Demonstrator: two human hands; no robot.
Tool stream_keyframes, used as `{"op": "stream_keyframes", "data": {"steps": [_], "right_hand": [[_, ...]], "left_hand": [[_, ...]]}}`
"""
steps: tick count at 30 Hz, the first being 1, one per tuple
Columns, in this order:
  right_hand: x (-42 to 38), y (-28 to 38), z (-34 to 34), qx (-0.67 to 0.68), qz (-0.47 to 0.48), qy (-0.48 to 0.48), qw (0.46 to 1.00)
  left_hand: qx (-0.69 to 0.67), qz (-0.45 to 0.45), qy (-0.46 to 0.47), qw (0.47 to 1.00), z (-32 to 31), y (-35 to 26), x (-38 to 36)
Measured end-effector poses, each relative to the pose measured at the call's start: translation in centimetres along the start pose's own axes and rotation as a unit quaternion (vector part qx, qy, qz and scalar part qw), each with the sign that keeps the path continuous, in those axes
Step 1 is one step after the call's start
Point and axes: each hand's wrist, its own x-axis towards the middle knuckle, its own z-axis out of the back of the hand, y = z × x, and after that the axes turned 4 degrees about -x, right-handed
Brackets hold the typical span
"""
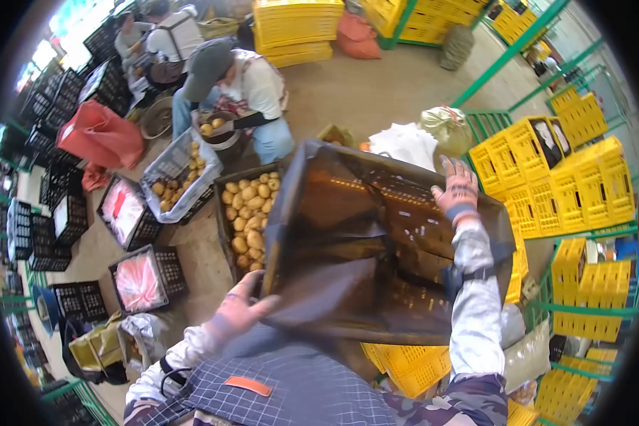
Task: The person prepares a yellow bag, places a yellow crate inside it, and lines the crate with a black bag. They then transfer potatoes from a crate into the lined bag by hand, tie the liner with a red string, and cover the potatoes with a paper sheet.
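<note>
view: head, the only one.
left hand (238,311): open, thumb and fingers apart, at the near left corner of the held crate; how firmly it pressed could not be told.
right hand (457,190): open, fingers spread, on the liner at the far right rim.
held crate (380,336): between the two hands, tilted, its opening turned towards the wearer.
liner (326,284): dark and see-through, in the crate and over its rim, which looked like the done part; folds and creases inside made it seem not yet smoothed flat. no produce could be made out in it.
produce crate (223,238): just left of the held one, thickly covered with yellow-brown produce (252,209).
pale-lined crate (153,204): further left, only partly covered with produce.
seated person (263,89): on the far side, bent over a bowl (224,142), produce in hand.
yellow crates (586,181): stacked on the right.
</note>
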Motion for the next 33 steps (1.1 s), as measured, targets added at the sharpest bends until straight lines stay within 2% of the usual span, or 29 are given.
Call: {"op": "stream_keyframes", "data": {"steps": [1, 2, 3, 5, 6, 7, 8, 11, 12, 13, 15, 17, 18, 19, 21, 22, 24, 28, 30, 31, 32, 33], "right_hand": [[2.1, -0.7, -0.8, -0.005, 0.0, 0.133, 0.991], [3.5, -1.2, -1.5, 0.028, -0.028, 0.221, 0.974], [4.0, -0.9, -0.9, 0.057, -0.059, 0.309, 0.948], [3.4, -1.8, 0.6, 0.044, -0.008, 0.318, 0.947], [2.5, -2.7, 1.7, 0.036, 0.009, 0.323, 0.946], [0.4, -4.6, 2.0, 0.02, 0.038, 0.236, 0.971], [-1.5, -7.2, 2.8, 0.039, 0.027, 0.238, 0.97], [-9.2, -13.6, 10.1, 0.097, -0.038, 0.293, 0.95], [-12.2, -16.2, 11.5, 0.113, -0.078, 0.285, 0.949], [-15.8, -19.4, 12.5, 0.13, -0.116, 0.273, 0.946], [-25.0, -27.5, 11.4, 0.014, -0.192, 0.168, 0.967], [-30.9, -27.3, 17.0, 0.001, -0.299, 0.156, 0.941], [-35.1, -30.3, 16.5, -0.043, -0.293, 0.103, 0.95], [-39.2, -33.9, 16.0, -0.086, -0.284, 0.05, 0.954], [-43.2, -35.6, 17.7, -0.047, -0.417, 0.071, 0.905], [-44.1, -35.3, 19.0, 0.033, -0.425, 0.068, 0.902], [-46.9, -36.3, 18.4, 0.018, -0.456, 0.097, 0.884], [-58.9, -43.8, 8.1, -0.15, -0.5, 0.172, 0.835], [-67.0, -48.0, -0.1, -0.217, -0.432, 0.171, 0.858], [-66.5, -44.8, -0.2, 0.239, -0.533, 0.174, 0.793], [-68.3, -44.3, -3.5, 0.112, -0.528, 0.233, 0.809], [-70.8, -44.1, -6.8, 0.012, -0.511, 0.279, 0.813]], "left_hand": [[0.062, 0.024, -0.007, 0.998, -0.6, 0.1, -0.1], [0.11, 0.013, -0.023, 0.994, -0.9, 1.2, 0.0], [0.1, 0.008, -0.035, 0.994, -1.0, 2.0, 0.2], [0.083, -0.006, -0.047, 0.995, -1.1, 3.1, 0.6], [0.164, -0.015, -0.049, 0.985, -0.7, 0.8, 0.1], [0.205, -0.024, -0.069, 0.976, -0.5, 1.4, 0.0], [0.204, -0.064, -0.053, 0.975, 0.0, 1.3, 0.4], [0.178, -0.14, 0.013, 0.974, 0.0, -3.8, 3.0], [0.13, -0.208, 0.017, 0.969, -0.6, -5.5, 4.5], [0.081, -0.274, 0.017, 0.958, -1.5, -7.2, 5.9], [0.029, -0.357, 0.009, 0.934, -3.3, -10.7, 7.7], [-0.023, -0.322, 0.028, 0.946, -4.7, -11.3, 9.5], [-0.027, -0.323, 0.02, 0.946, -5.4, -11.1, 10.0], [-0.034, -0.298, 0.05, 0.953, -6.0, -10.6, 10.4], [-0.044, -0.241, 0.108, 0.963, -6.6, -9.1, 10.6], [-0.026, -0.235, 0.125, 0.964, -6.8, -8.8, 10.5], [-0.004, -0.199, 0.145, 0.969, -7.2, -6.9, 10.3], [0.055, -0.125, 0.159, 0.978, -6.2, -1.6, 10.9], [0.084, -0.079, 0.156, 0.981, -5.1, 0.7, 11.3], [0.098, -0.054, 0.145, 0.983, -4.2, 2.3, 11.3], [0.164, -0.049, 0.138, 0.976, -3.0, 4.5, 11.6], [0.198, 0.011, 0.14, 0.97, -1.9, 4.9, 11.3]]}}
